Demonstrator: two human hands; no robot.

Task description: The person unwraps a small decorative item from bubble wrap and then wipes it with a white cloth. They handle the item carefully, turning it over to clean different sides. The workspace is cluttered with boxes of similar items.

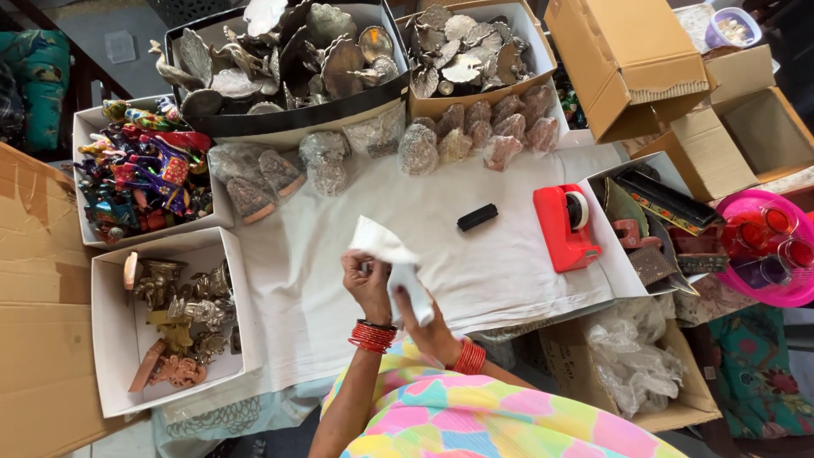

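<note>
My left hand [366, 284] and my right hand [430, 326] both grip a crumpled white sheet of paper [383, 244] just above the near edge of a table covered in white cloth [500, 271]. The left hand pinches its upper part. The right hand holds its lower end, which hangs down past my fingers. Red bangles circle both wrists. A small black oblong object [477, 217] lies on the cloth beyond the hands. A red tape dispenser [566, 225] stands to its right.
Plastic-wrapped pieces [475, 136] lie in a row at the back. Behind them are boxes of silver metal figurines [288, 59]. At the left are a box of colourful figurines [144, 170] and a box of brass ones [174, 318]. An open cardboard box [627, 59] and a pink tray [767, 246] sit at the right.
</note>
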